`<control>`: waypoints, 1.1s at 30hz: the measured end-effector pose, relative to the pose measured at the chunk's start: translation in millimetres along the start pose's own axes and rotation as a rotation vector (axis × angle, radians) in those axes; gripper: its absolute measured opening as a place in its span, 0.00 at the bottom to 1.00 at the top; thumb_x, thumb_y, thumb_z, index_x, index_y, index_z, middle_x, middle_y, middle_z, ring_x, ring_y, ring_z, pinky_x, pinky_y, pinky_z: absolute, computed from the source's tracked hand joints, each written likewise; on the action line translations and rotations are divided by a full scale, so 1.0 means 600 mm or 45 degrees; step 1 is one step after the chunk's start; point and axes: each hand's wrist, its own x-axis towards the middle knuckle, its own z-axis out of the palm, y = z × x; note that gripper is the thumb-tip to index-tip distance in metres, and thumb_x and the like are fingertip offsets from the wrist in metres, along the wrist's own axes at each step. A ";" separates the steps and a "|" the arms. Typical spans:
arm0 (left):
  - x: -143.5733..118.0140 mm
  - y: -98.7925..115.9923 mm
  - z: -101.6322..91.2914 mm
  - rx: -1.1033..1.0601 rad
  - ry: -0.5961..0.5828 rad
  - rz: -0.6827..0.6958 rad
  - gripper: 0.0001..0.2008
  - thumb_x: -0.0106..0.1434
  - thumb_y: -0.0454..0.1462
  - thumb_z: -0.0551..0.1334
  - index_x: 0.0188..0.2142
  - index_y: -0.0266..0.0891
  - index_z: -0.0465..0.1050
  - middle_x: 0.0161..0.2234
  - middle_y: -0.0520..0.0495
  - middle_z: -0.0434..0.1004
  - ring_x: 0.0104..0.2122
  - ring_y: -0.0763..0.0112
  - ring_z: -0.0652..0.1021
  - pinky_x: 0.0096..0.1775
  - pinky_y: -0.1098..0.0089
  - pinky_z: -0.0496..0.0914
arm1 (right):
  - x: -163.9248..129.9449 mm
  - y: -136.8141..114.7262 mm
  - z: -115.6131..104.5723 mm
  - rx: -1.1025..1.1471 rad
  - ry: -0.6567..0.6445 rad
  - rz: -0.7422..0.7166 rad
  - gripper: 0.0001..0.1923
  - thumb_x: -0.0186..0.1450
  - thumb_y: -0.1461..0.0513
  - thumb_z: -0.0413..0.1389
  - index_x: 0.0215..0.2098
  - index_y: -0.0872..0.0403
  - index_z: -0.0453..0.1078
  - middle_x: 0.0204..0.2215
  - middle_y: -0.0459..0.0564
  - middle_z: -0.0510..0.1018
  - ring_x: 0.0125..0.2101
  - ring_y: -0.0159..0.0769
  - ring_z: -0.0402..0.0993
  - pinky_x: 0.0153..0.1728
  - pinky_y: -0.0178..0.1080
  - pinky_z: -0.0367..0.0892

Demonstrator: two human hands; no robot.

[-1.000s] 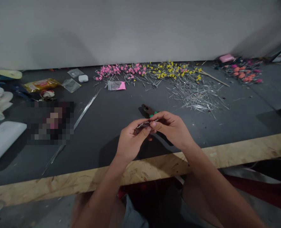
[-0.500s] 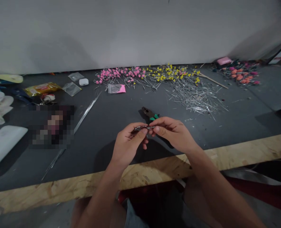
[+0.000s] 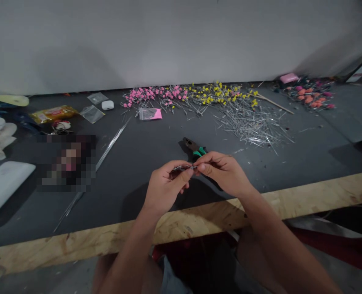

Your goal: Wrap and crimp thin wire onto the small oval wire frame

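Note:
Close together above the table's front part, my left hand (image 3: 165, 185) and my right hand (image 3: 222, 171) pinch a small length of twisted silvery wire (image 3: 193, 166). The left thumb and fingers close on its left part, and more wire runs back into that palm, partly hidden. Right thumb and forefinger grip the other end. Just beyond and beneath the right hand lie pliers (image 3: 196, 149) with green and black handles, their dark jaws pointing away to the left. My right hand covers part of the handles.
A heap of loose wire pieces (image 3: 257, 124) lies right of centre. Behind are pink-tipped wires (image 3: 150, 96), yellow-tipped wires (image 3: 217, 94) and a small bag with pink contents (image 3: 150, 114). Long straight wires (image 3: 112, 143) lie at left. The table has a raw wooden front edge (image 3: 199, 218).
The fingertips have shifted slightly around the wire, and more of it shows between the two thumbs. Both hands stay in nearly the same place; the pliers have not moved.

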 end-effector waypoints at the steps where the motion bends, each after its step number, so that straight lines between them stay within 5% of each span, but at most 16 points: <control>1: 0.000 0.001 -0.001 0.027 -0.007 0.000 0.07 0.56 0.39 0.65 0.34 0.39 0.74 0.18 0.55 0.70 0.18 0.81 0.69 0.19 0.80 0.65 | 0.000 0.001 -0.001 -0.007 -0.013 -0.011 0.08 0.60 0.56 0.60 0.33 0.53 0.74 0.29 0.46 0.78 0.31 0.29 0.75 0.34 0.33 0.69; 14: 0.008 -0.003 -0.010 -0.018 -0.106 -0.086 0.08 0.55 0.39 0.65 0.34 0.39 0.73 0.17 0.56 0.68 0.17 0.81 0.68 0.18 0.81 0.61 | -0.001 -0.002 -0.007 -0.212 -0.111 -0.215 0.06 0.62 0.59 0.57 0.32 0.52 0.73 0.29 0.46 0.77 0.32 0.30 0.73 0.34 0.33 0.68; 28: 0.015 -0.001 -0.008 -0.254 0.045 -0.125 0.08 0.52 0.36 0.67 0.30 0.37 0.71 0.18 0.55 0.68 0.16 0.82 0.66 0.15 0.81 0.58 | 0.000 0.024 0.032 -0.165 0.104 -0.348 0.04 0.62 0.61 0.57 0.35 0.50 0.74 0.34 0.46 0.78 0.35 0.30 0.74 0.38 0.35 0.69; 33: 0.011 0.001 -0.011 -0.180 0.005 -0.150 0.07 0.54 0.37 0.66 0.31 0.38 0.71 0.16 0.56 0.67 0.15 0.82 0.66 0.16 0.81 0.58 | 0.000 0.022 0.030 -0.080 0.105 -0.234 0.05 0.62 0.59 0.57 0.33 0.52 0.73 0.30 0.46 0.78 0.32 0.30 0.73 0.35 0.35 0.69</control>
